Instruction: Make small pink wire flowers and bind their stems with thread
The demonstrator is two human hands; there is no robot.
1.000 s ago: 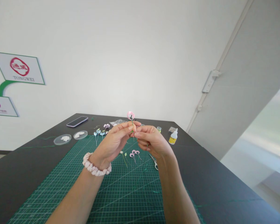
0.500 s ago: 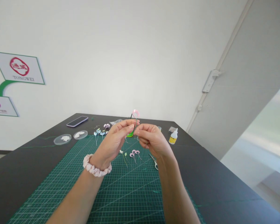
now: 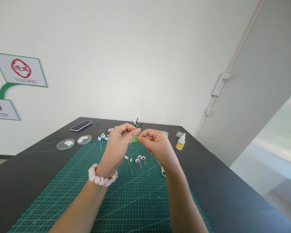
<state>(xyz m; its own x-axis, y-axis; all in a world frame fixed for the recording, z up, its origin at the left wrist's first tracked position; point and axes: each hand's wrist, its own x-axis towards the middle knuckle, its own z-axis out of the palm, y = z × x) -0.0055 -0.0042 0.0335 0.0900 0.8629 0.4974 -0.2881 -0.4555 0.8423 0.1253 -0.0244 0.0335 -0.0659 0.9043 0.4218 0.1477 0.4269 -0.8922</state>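
Our L hand pinches a pink flower by its stem betw. the fingers, head poking up just above them, over the desk. Our R hand is right beside; can't tell if its fingers grip the stem too. Scissors lie nr our R wrist.

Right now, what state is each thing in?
Left hand: pinching the pink flower
Right hand: fingertips pinched, grip hidden
Pink flower: raised, petal edge-on
Smartphone: flat, screen dark
Squeeze bottle: upright
Scissors: partly hidden, opening unclear
Clear dishes: holding white pieces
Cutting mat: flat
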